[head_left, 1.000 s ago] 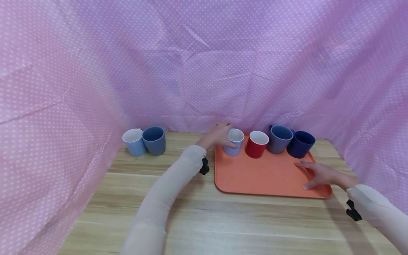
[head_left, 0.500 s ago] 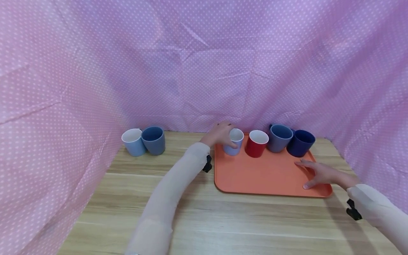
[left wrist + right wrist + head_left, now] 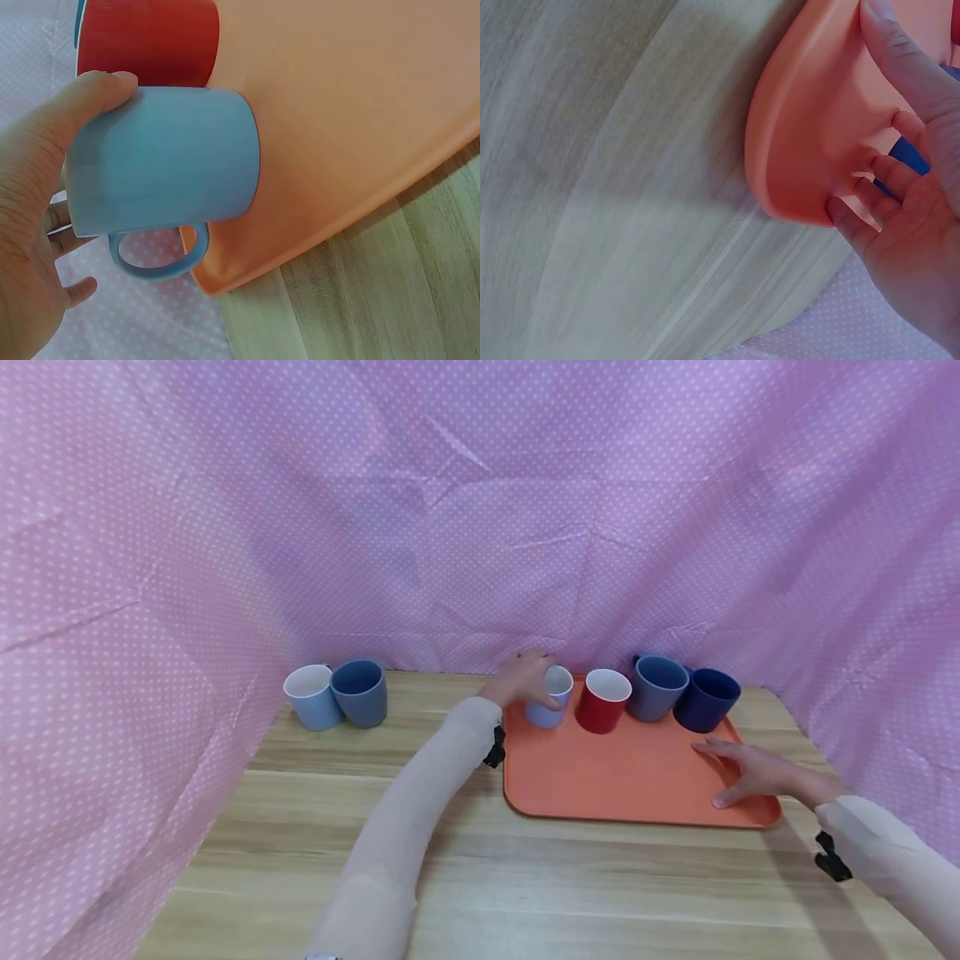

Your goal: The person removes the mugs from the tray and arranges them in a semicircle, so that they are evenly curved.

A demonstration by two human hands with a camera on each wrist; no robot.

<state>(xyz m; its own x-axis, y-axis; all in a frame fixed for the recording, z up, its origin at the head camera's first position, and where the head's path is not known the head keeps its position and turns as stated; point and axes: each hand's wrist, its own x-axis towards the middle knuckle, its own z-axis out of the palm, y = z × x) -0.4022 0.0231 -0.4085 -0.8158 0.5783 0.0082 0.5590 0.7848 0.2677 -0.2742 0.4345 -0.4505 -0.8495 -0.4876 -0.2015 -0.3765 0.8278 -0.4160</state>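
At the left end of the orange tray [image 3: 615, 777] stands a light blue mug [image 3: 546, 714]. My left hand [image 3: 519, 679] grips it from the left side, thumb across its near side. In the left wrist view the thumb lies on the mug [image 3: 172, 157] by the rim, with the handle [image 3: 161, 268] jutting out below. A red mug [image 3: 600, 712] stands just right of it. My right hand [image 3: 757, 770] rests with spread fingers on the tray's right part; the right wrist view shows the fingertips touching the tray [image 3: 802, 135] and the hand [image 3: 922, 165] holding nothing.
Beside the red mug, a grey-blue mug [image 3: 654, 697] and a dark blue mug [image 3: 703, 708] stand along the tray's back. Two more mugs, light blue [image 3: 317, 708] and grey-blue [image 3: 364, 703], stand on the wooden table [image 3: 300, 827] at left. A pink dotted cloth [image 3: 480, 543] hangs behind.
My left wrist and forearm have shifted slightly right, with the hand still around the light blue mug. The right hand and the mugs look unmoved.
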